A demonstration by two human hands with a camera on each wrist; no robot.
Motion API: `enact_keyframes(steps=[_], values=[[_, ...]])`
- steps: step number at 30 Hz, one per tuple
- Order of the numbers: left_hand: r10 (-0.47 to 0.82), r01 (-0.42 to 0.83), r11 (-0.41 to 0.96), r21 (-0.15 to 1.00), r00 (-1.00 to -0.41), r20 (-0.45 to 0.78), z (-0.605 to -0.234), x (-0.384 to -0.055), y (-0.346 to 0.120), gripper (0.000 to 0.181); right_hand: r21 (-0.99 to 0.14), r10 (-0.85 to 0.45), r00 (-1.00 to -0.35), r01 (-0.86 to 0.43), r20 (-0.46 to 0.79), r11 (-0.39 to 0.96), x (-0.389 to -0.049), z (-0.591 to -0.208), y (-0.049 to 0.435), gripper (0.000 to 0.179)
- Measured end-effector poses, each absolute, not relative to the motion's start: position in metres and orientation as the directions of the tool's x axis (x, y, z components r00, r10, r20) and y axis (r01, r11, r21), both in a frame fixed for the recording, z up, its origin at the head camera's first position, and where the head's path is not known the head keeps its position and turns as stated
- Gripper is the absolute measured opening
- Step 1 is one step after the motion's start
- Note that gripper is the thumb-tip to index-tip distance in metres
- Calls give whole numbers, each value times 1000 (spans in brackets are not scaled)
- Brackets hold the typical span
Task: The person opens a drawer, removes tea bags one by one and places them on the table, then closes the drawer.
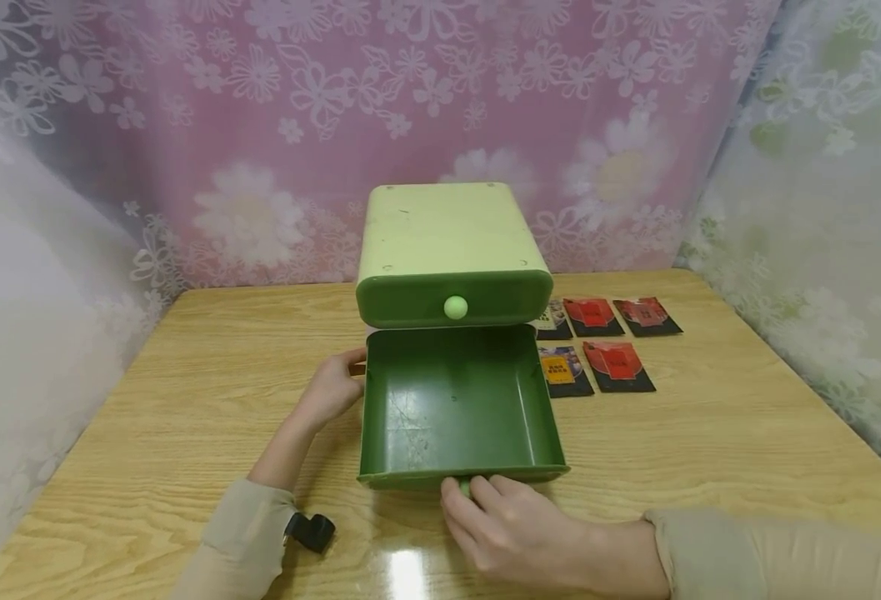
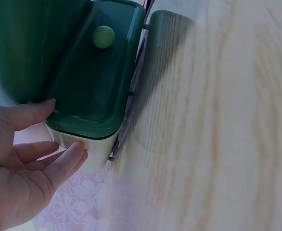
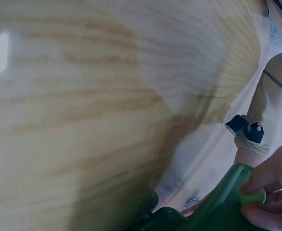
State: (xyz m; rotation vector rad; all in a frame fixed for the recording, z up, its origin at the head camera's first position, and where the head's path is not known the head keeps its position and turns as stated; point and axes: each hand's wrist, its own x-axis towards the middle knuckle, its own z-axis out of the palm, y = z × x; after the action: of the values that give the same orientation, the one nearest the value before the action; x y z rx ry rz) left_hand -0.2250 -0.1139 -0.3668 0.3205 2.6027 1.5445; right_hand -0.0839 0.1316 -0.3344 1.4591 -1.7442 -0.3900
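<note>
A cream drawer cabinet with green fronts stands on the wooden table. Its top drawer front is closed, with a round pale-green knob. Below it, a green drawer is pulled far out toward me, bare inside. My right hand pinches this drawer's knob between thumb and fingers. At the cabinet's left side, my left hand rests fingertips against the cream wall, the thumb near the front corner. In the left wrist view another closed drawer front shows under the pulled-out one, close to the table.
Several small packets lie right of the cabinet, among them a red-and-black packet and a purple-and-yellow packet partly behind the drawer. Floral curtains hang behind and beside the table. A black device sits at my left cuff.
</note>
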Motion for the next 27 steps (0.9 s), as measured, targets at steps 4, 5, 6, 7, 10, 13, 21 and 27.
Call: enact_keyframes(steps=[4, 5, 6, 7, 10, 13, 21, 27], values=[[221, 114, 468, 876, -975, 10, -368, -225, -115, 53, 678, -924, 21, -686, 382, 264, -87, -328, 130, 38], [219, 109, 471, 875, -976, 4, -369, -225, -115, 53, 679, -921, 28, -685, 389, 266, -88, -327, 130, 37], [216, 103, 472, 875, -976, -2, -369, -226, -115, 54, 677, -917, 34, -685, 399, 269, -89, -326, 130, 36], [215, 100, 476, 874, -977, -5, -369, -226, -116, 53, 676, -911, 40, -684, 410, 274, -90, -324, 129, 35], [214, 104, 480, 871, -977, -2, -369, -226, -116, 52, 671, -898, 56, -685, 437, 283, -93, -321, 129, 33], [217, 109, 484, 868, -976, 2, -369, -227, -116, 51, 660, -891, 52, -692, 452, 294, -96, -319, 130, 33], [218, 106, 488, 866, -976, -4, -367, -226, -116, 61, 608, -880, -21, -716, 474, 345, -109, -313, 135, 35], [224, 98, 470, 877, -975, -11, -366, -224, -116, 57, 598, -880, -63, -710, 471, 371, -121, -311, 137, 41]])
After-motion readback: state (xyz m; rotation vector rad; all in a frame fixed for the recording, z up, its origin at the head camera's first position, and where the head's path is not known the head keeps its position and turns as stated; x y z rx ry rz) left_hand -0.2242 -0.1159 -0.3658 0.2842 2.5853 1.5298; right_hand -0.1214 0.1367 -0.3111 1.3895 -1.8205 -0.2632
